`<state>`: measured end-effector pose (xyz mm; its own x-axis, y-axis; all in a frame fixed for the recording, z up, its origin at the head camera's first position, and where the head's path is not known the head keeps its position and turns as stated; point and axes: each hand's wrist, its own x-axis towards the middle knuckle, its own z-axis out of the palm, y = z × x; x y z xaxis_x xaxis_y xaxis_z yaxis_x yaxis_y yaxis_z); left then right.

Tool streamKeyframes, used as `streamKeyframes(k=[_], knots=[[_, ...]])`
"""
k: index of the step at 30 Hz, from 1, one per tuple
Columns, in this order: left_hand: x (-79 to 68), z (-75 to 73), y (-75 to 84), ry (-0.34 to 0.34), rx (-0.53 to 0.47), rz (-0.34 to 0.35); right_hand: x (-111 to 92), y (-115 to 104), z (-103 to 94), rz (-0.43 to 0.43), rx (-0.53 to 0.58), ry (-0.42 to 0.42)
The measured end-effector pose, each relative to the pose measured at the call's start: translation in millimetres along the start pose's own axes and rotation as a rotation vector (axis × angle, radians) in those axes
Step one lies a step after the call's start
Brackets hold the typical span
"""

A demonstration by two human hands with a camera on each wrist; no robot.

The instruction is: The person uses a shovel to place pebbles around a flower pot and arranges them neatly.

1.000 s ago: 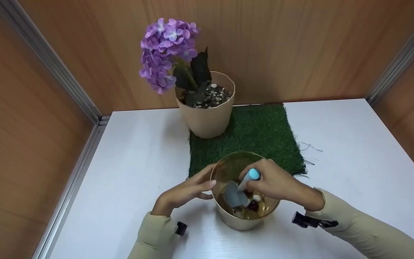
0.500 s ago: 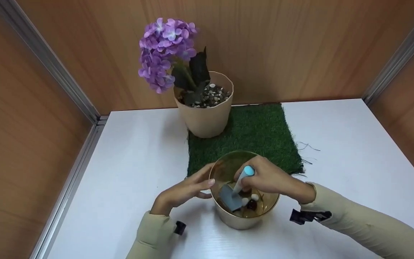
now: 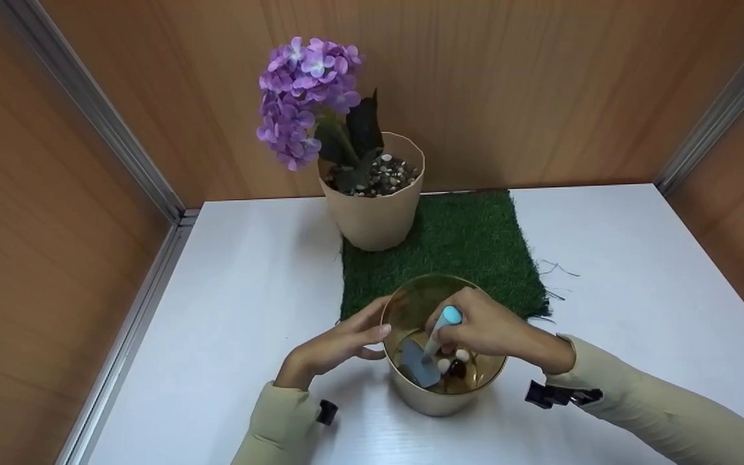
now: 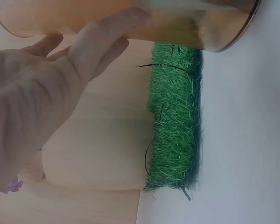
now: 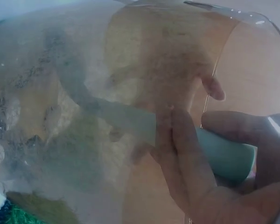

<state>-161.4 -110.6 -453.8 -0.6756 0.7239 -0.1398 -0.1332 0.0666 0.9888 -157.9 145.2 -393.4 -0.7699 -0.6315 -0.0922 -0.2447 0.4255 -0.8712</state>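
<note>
In the head view, my right hand [image 3: 482, 326] grips the handle of a small trowel [image 3: 420, 363] inside a see-through amber pot [image 3: 433, 403]. The trowel's pale blue grip [image 5: 226, 156] shows through the pot wall in the right wrist view. Its grey-blue blade is low in the pot, beside white pebbles [image 3: 462, 355] and a dark red-brown stone [image 3: 457, 369]. My left hand [image 3: 340, 342] rests against the pot's left side, thumb near the rim. Its fairly straight fingers [image 4: 105, 35] touch the outer wall in the left wrist view; some fingertips are hidden.
Behind the pot lies a green artificial grass mat [image 3: 475, 245]. On its back left corner stands a beige flowerpot [image 3: 372, 223] with gravel and a purple hydrangea [image 3: 307, 97]. Wooden panels [image 3: 507, 84] surround the white table [image 3: 249, 271] at the back and sides.
The trowel blade has shifted slightly left and lower inside the pot, and its handle has tilted a little with my right hand. My left hand stays against the pot.
</note>
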Motion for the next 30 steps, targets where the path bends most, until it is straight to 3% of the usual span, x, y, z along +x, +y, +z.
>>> streamKeyframes(k=[10, 30], knots=[[0.8, -1.0, -0.7, -0.009, 0.003, 0.002, -2.4, 2.5, -6.0, 0.028, 0.134, -0.064], [0.7, -0.3, 0.1, -0.005, 0.010, 0.015, -17.5, -0.9, -32.8, 0.035, 0.204, -0.062]])
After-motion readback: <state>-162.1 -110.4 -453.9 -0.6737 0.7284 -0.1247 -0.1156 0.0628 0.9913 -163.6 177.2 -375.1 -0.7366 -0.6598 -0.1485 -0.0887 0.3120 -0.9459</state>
